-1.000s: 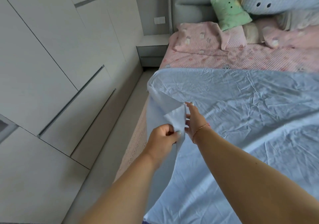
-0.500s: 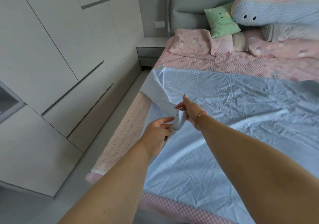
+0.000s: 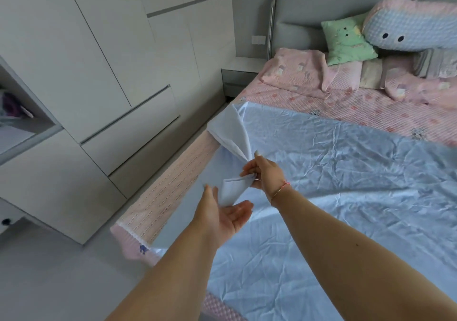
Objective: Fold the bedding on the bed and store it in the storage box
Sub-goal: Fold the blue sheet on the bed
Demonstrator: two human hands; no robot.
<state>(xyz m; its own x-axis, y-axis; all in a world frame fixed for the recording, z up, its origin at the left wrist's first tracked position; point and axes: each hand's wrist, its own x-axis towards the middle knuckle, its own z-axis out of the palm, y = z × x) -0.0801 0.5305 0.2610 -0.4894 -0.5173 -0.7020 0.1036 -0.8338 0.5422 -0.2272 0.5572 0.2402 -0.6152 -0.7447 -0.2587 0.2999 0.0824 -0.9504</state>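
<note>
A light blue sheet (image 3: 333, 197) lies spread and creased over the near part of the bed (image 3: 371, 112), reaching from the left edge across to the right of the view; its far-left corner is lifted off the bed and gathered to a point, the white underside showing; the right hand (image 3: 265, 173) pinches this gathered corner between thumb and fingers, a small flap of blue cloth hanging from the grip toward the left; a thin bracelet (image 3: 280, 190) sits on the right wrist; the left hand (image 3: 226, 215) is held palm up just below the flap, fingers spread and relaxed, holding nothing, and whether its fingertips touch the cloth cannot be told; beneath the sheet a pink checked bedcover (image 3: 358, 109) shows across the far part of the bed, and a pink knitted blanket edge (image 3: 168, 194) hangs down the left side; at the head of the bed lie a pink pillow (image 3: 294, 72), a green cushion (image 3: 347, 41) and a long blue-and-pink bolster (image 3: 410, 27), resting against the grey headboard (image 3: 321, 6); a bedside cabinet (image 3: 238, 78) stands at the far left of the bed; pale wardrobe doors (image 3: 99, 61) line the left wall; no storage box can be made out.
</note>
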